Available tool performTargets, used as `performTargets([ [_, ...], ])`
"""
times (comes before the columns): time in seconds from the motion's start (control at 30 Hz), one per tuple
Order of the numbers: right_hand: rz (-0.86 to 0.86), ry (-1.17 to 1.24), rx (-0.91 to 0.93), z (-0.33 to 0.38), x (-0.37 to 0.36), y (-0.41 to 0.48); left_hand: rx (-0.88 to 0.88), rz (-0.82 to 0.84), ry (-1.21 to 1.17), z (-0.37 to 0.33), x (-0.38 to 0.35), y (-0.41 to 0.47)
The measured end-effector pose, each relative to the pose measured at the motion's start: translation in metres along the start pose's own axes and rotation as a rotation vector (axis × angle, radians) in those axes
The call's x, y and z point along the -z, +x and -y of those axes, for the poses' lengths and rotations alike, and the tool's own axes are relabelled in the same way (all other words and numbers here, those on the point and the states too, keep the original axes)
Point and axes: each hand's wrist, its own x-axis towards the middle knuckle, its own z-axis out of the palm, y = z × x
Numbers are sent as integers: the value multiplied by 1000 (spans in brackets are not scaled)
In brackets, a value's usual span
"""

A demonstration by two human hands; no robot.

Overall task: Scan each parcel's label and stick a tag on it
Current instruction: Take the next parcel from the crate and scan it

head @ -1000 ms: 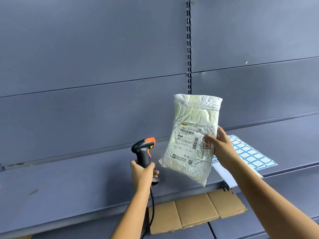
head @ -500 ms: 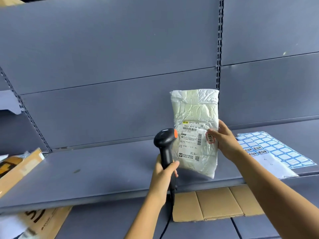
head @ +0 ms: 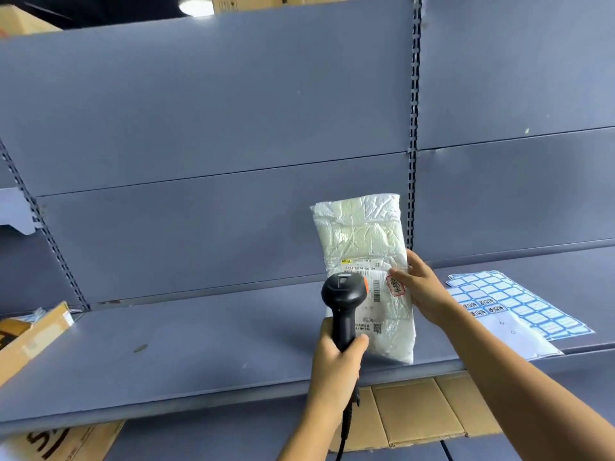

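A white plastic parcel stands upright above the grey shelf, its printed label facing me. My right hand grips its right edge, thumb on the front beside a small red-edged tag stuck on the label. My left hand grips the handle of a black barcode scanner with an orange trigger. The scanner's head sits just in front of the label and hides part of it. Its cable hangs down below my left wrist.
Sheets of blue-bordered stickers lie on the shelf to the right. A cardboard box sits at the shelf's left end. Flattened cardboard lies on the level below. A slotted upright runs behind the parcel.
My left hand has brought the scanner right and up, from beside the parcel to directly in front of its label. The parcel has turned more upright. The view has shifted left.
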Motion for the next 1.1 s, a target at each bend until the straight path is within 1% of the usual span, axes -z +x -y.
performTargets([
  [0.23,9,9,-26,-3,0,1,-26,-67,2,3,-6,10],
  [0.43,9,23,-27,-8,-3,1,-15,-61,45,5,-3,7],
  [0.57,15,22,-32,-9,-4,1,-18,-86,73,8,-3,9],
  [0.93,16,28,-45,-19,-6,3,52,-51,18,8,-2,9],
  [1.1,22,44,-101,-23,-1,-1,67,-30,-4,8,4,13],
])
